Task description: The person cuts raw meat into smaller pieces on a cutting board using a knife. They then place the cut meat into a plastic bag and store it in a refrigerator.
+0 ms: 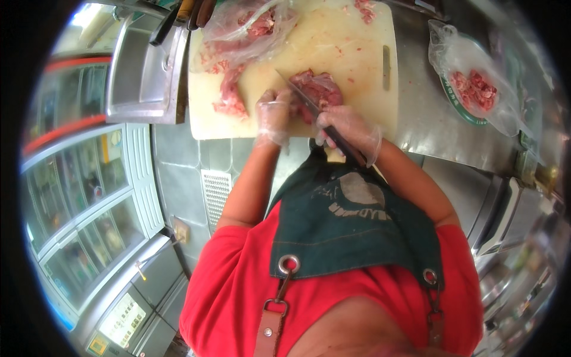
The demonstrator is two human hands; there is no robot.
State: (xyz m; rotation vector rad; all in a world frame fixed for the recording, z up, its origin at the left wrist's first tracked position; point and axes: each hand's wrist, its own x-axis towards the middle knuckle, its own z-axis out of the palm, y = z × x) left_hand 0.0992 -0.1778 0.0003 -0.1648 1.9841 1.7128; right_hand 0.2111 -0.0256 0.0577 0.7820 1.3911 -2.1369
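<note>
A piece of raw red meat (pixel 321 89) lies on the pale cutting board (pixel 357 53). My right hand (pixel 352 126), in a clear plastic glove, is closed round the dark handle of a knife (pixel 307 101). The blade slants up and left across the meat. My left hand (pixel 273 112), also gloved, is curled into a fist at the meat's left edge, gripping it there; the fingertips are hidden. Left of that fist lies a long strip of meat (pixel 229 89). Beyond it, a clear plastic bag (pixel 279 37) holds more meat.
On the steel counter (pixel 416 107) to the right, a green-rimmed plate (pixel 455 107) carries cut meat pieces (pixel 474 91) on a clear bag. Several knife handles (pixel 189 13) stick out at the far left, by a steel sink (pixel 138 65). A glass-door fridge (pixel 83 172) stands left.
</note>
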